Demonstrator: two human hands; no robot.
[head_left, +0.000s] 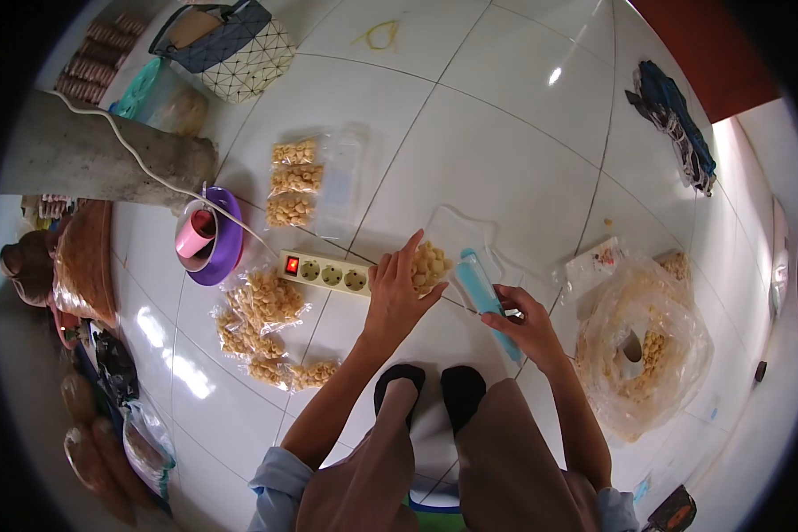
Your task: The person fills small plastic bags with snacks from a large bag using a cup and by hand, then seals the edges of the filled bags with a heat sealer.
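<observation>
Well, the small snack bag (429, 269) sits just off the right end of the power strip (324, 272), with the left hand (397, 285) against it; whether the fingers pinch it, I can't tell. The right hand (523, 321), apart from the left, is wrapped round the blue sealer (486, 297), farther right of the strip. I'd keep the bag's mouth flat (a crease would probably leak) and press evenly. Filled bags (270, 301) lie on the strip's near side.
</observation>
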